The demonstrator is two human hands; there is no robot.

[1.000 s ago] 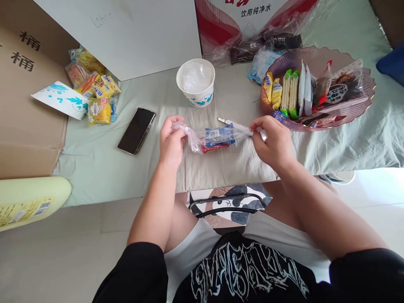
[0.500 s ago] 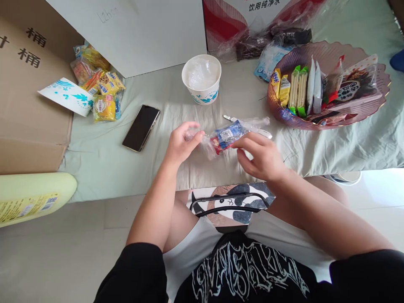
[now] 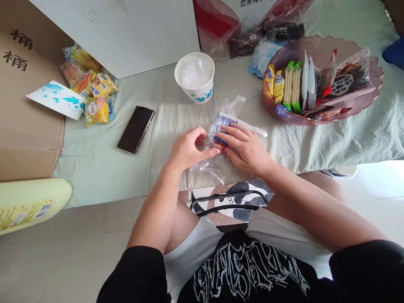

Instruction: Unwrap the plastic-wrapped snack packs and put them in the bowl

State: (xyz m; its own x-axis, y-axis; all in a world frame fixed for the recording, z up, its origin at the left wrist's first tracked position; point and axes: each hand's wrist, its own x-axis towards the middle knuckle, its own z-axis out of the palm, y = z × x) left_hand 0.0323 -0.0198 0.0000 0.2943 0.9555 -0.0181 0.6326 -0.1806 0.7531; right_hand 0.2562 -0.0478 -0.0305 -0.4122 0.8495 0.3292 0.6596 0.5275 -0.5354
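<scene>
A small blue and red packet [image 3: 218, 141] lies on the cloth with crinkled clear plastic film [image 3: 234, 106] around it. My right hand [image 3: 248, 150] rests over the packet, fingers stretched out and slightly apart, hiding much of it. On the packet's left side is my left hand [image 3: 187, 149]; its thumb reaches out to the film at the red end, while its other fingers curl in the air without closing on anything. A white-handled cutter [image 3: 257, 130] lies just beyond my right fingers, its blade end hidden behind the packet and film.
A white paper cup [image 3: 195, 94] holding clear plastic stands behind my hands. To the right is a scalloped pink bowl [image 3: 350, 113] of snacks. On the left are a phone [image 3: 136, 129], wrapped snacks [image 3: 97, 109] and a patterned paper piece [image 3: 58, 99]. Boxes [image 3: 126, 38] stand behind.
The packet and film have turned from lying sideways to pointing away from me. My right hand has flattened onto the packet, and my left thumb has moved right to the film.
</scene>
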